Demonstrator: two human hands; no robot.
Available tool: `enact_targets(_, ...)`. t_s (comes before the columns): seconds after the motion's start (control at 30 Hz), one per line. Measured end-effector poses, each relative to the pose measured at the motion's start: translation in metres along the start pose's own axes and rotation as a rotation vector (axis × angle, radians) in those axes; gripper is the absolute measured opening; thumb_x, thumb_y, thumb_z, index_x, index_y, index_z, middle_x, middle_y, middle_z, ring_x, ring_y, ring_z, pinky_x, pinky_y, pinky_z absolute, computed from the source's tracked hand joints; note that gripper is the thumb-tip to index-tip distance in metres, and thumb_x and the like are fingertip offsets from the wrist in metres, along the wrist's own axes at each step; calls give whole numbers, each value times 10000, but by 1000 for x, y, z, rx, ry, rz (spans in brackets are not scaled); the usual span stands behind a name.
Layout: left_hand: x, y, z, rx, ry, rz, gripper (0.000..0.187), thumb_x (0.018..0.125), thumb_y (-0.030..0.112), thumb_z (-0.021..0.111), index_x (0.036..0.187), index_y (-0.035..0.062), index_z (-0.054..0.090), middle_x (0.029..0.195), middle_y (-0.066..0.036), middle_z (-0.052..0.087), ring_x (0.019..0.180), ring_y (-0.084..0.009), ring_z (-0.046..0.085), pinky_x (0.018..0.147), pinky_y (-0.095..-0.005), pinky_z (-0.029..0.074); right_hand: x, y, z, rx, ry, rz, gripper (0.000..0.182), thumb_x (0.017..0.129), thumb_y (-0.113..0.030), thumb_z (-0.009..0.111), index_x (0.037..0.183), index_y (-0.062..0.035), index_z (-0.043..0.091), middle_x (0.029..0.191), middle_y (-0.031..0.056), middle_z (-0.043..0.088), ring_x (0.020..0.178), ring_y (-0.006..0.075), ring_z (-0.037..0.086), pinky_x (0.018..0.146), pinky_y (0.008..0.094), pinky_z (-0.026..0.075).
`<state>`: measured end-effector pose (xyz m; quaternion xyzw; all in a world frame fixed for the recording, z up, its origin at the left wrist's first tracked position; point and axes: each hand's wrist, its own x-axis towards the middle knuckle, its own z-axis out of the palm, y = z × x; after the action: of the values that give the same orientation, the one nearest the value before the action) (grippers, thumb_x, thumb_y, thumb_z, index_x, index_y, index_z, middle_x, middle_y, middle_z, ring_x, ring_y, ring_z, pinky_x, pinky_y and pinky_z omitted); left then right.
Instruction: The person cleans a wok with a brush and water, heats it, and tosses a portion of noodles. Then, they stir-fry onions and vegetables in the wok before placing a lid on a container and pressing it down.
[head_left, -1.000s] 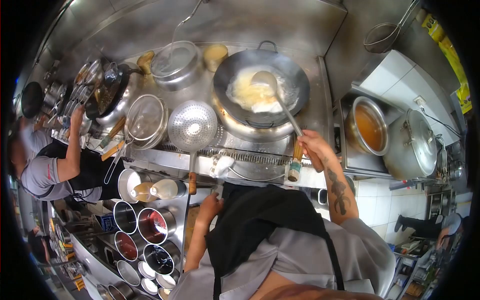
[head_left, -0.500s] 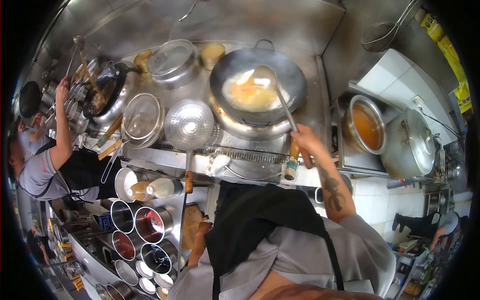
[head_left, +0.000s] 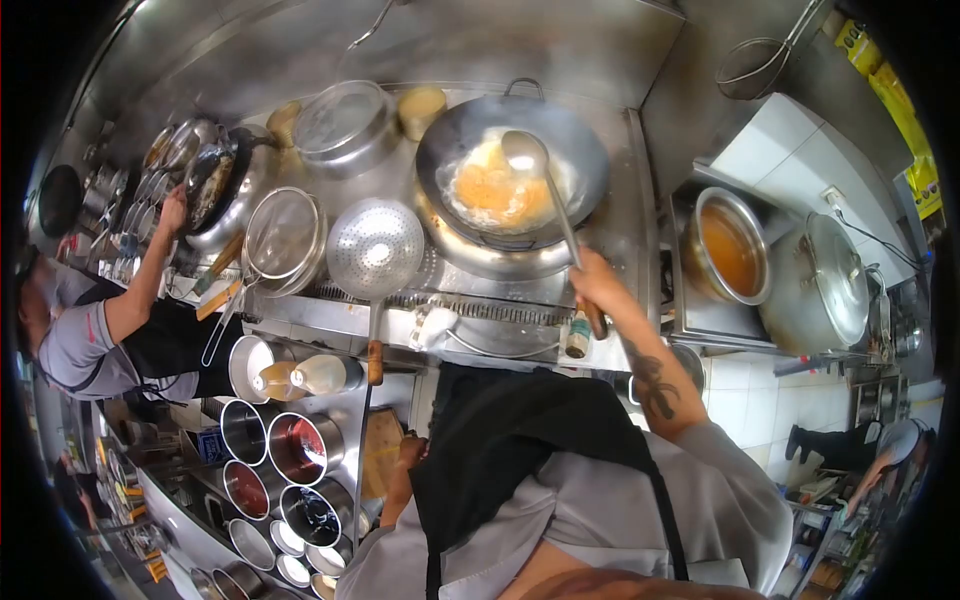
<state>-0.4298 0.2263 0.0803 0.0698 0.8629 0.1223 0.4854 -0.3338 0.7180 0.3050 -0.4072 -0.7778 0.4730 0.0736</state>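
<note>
My right hand is wrapped round the handle of a long ladle, whose wooden end sticks out below the fist. The ladle's bowl is in the wok, at the far side of a yellow, egg-like food in bubbling pale liquid. Down by my waist, beside the black apron, hangs my left hand. It is small and dark there, and its fingers cannot be made out. Left of the wok lies a perforated skimmer with a wooden-ended handle.
Wire strainers rest on a pot further left. A pot of orange-brown liquid and a lidded pot stand at right. Sauce pots and squeeze bottles fill the lower-left counter. A co-worker handles another wok.
The ladle bowl and my right hand have shifted slightly left. The yellow food looks more set and spread. The co-worker's raised arm has come down to the other wok.
</note>
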Motion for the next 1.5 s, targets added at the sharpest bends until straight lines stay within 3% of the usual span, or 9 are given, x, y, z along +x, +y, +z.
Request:
enact_targets(0.2,-3,-3,1,-2,-1,-14,270,852,257,585,903,0,651,823,-149,640,778,-279,610,713,-369,484,-14,-13,-10,893,-364,316,157,886,-122,525,995,-9,528,706,52,557,490,154,528,435,294,431)
enact_targets(0.3,-2,-5,0,-4,-3,-22,264,854,254,585,893,1,650,810,-141,636,764,-270,607,700,-364,482,-38,-21,-49,882,-345,329,157,884,-95,526,1031,-37,529,685,12,518,478,116,470,431,254,404)
enact_targets(0.43,-4,-7,1,-11,-4,-25,257,857,251,584,881,3,648,793,-131,632,746,-257,603,684,-357,479,-21,-3,-19,66,-39,1,188,886,-94,520,1050,-3,503,694,36,531,461,123,508,421,282,424)
enact_targets(0.53,-4,-5,1,-14,-2,-21,252,860,249,583,871,5,646,780,-123,629,732,-247,599,671,-351,477,-5,2,16,66,-50,8,181,892,-102,518,1042,-2,503,689,31,525,460,123,509,419,288,430)
enact_targets(0.67,-4,-3,-1,-26,3,-18,246,863,245,582,858,7,644,763,-112,624,714,-234,595,655,-344,475,-26,-19,-17,839,-336,332,190,895,-129,523,1041,-8,500,677,21,508,465,127,513,414,288,422)
enact_targets(0.97,-2,-5,-1,-35,5,-19,238,869,238,580,829,12,639,724,-88,614,672,-204,586,618,-328,469,7,-17,14,22,14,9,107,867,-116,547,924,-41,496,669,18,528,440,169,490,431,297,442)
enact_targets(1.2,-2,-9,-1,-59,14,-22,235,875,233,578,806,15,636,694,-70,607,640,-181,578,589,-315,465,-30,-34,-31,1027,-313,327,158,866,-137,580,964,-29,519,689,27,548,468,132,503,440,274,422)
enact_targets(1.4,-3,-14,2,-65,15,-23,235,879,228,577,787,18,632,668,-54,600,613,-162,572,564,-305,461,-16,-7,-8,-4,55,-35,195,870,-125,554,1020,-2,536,678,25,580,450,145,510,434,295,424)
enact_targets(1.5,-5,-12,2,-63,15,-19,237,881,225,576,777,20,631,655,-46,597,599,-152,569,552,-299,459,-3,-8,26,50,58,24,138,868,-123,554,966,-27,543,663,25,565,451,147,514,420,314,427)
